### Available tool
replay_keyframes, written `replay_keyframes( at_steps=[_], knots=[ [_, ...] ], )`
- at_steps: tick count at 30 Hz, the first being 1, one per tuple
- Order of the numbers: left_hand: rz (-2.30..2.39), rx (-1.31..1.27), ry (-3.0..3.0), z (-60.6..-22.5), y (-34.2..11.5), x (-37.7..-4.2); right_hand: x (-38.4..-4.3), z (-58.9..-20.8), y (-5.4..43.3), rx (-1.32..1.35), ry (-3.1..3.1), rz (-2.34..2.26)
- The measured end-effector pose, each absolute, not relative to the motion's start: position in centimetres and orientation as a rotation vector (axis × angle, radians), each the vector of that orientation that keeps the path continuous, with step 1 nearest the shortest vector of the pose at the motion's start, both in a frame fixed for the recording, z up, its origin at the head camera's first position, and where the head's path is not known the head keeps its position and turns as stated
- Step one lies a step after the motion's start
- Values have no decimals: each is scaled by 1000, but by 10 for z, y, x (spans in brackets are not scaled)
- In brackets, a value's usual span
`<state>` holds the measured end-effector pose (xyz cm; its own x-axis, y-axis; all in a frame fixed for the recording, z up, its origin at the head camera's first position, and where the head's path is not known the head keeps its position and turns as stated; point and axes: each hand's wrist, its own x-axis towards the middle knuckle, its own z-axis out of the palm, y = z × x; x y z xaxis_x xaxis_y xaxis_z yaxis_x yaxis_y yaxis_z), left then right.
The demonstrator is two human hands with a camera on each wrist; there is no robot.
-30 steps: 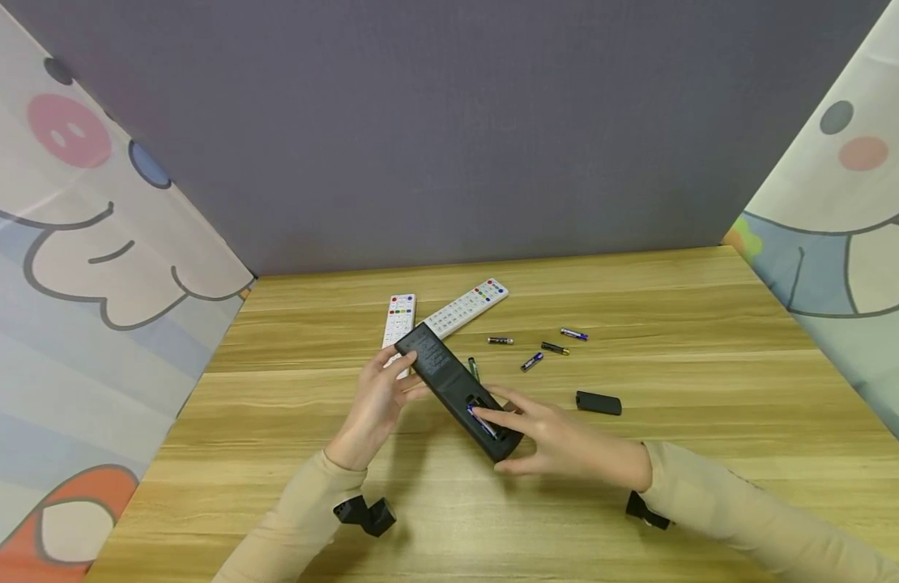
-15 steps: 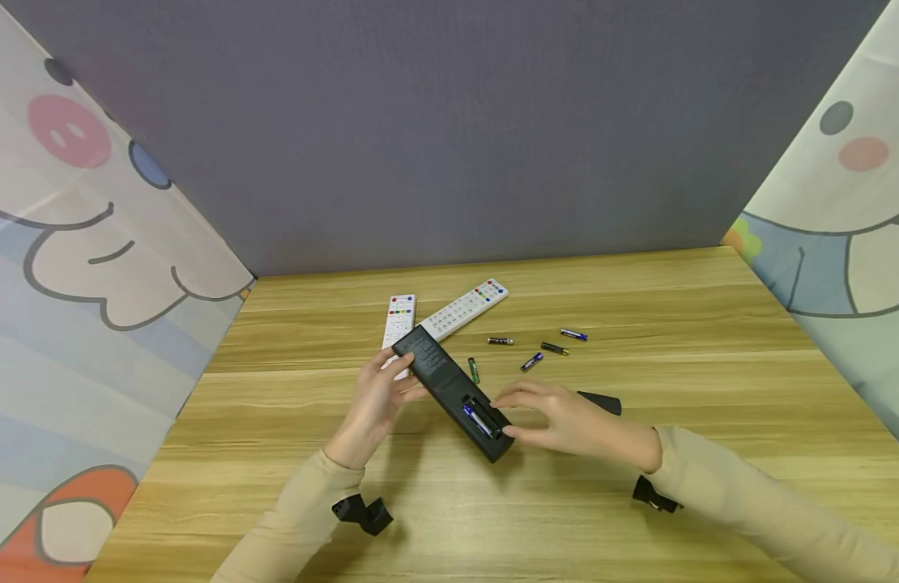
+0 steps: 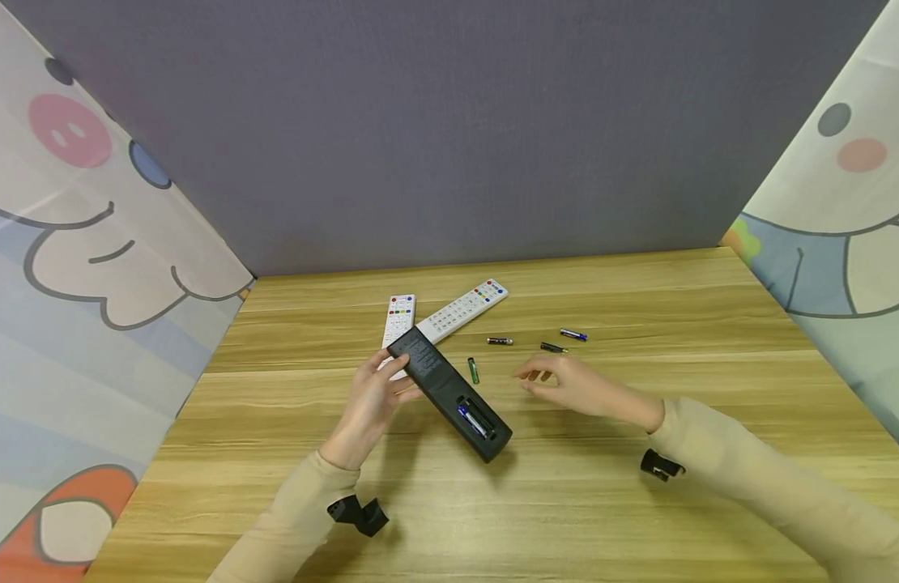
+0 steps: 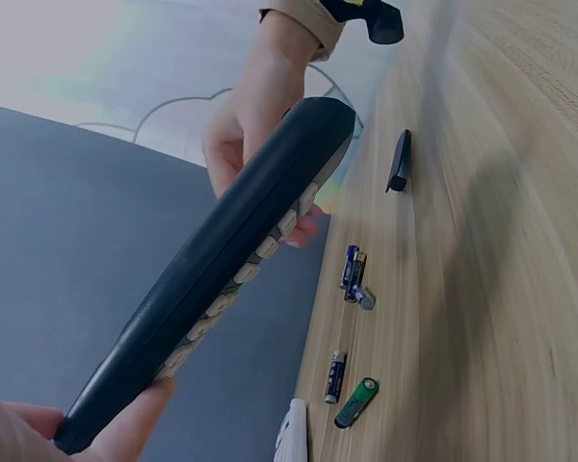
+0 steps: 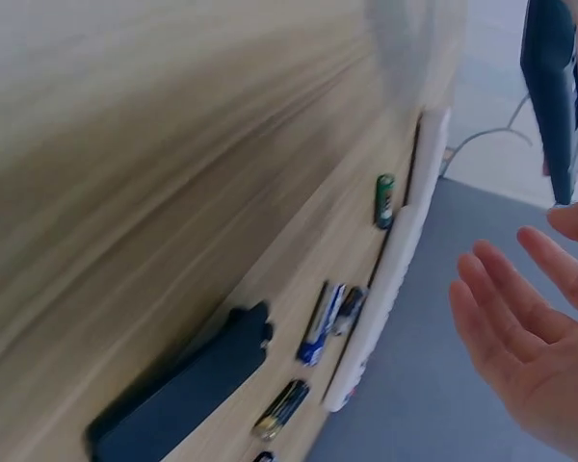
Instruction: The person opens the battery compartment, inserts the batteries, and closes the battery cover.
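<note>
My left hand [image 3: 369, 401] grips the upper end of a black remote control [image 3: 442, 385], its back turned up. One blue-and-white battery [image 3: 473, 421] lies in its uncovered compartment; the slot beside it looks dark. Relaxed and holding nothing, my right hand [image 3: 577, 385] hovers above the table to the right of the remote. In the right wrist view its fingers [image 5: 506, 298] are spread. Below that hand, hidden from the head view, a blue battery [image 5: 320, 322] and the black battery cover [image 5: 188, 390] rest on the table.
Two white remotes [image 3: 467, 308] lie at the back, one partly behind the black remote. Loose batteries lie about: a green one [image 3: 474, 371], a dark one [image 3: 500, 341], a black-and-gold one [image 3: 554, 347] and a blue one [image 3: 573, 334]. A grey panel [image 3: 479, 138] stands behind the table.
My right hand has left the battery compartment and moved up and right, over the loose batteries. The remote has shifted slightly left in my left hand.
</note>
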<state>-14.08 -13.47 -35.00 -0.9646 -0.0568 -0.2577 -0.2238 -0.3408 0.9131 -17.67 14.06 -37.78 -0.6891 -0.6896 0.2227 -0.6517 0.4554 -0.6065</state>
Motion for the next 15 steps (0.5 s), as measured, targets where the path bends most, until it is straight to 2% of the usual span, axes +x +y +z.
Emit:
replay_keyframes(
  at_steps=[7, 15],
  knots=[
    [2456, -405, 1749, -349, -139, -140, -193, -381, 148, -1081, 2630, -1052],
    [2469, -428, 1722, -347, -141, -139, -207, -386, 152, -1062, 2686, -946]
  ],
)
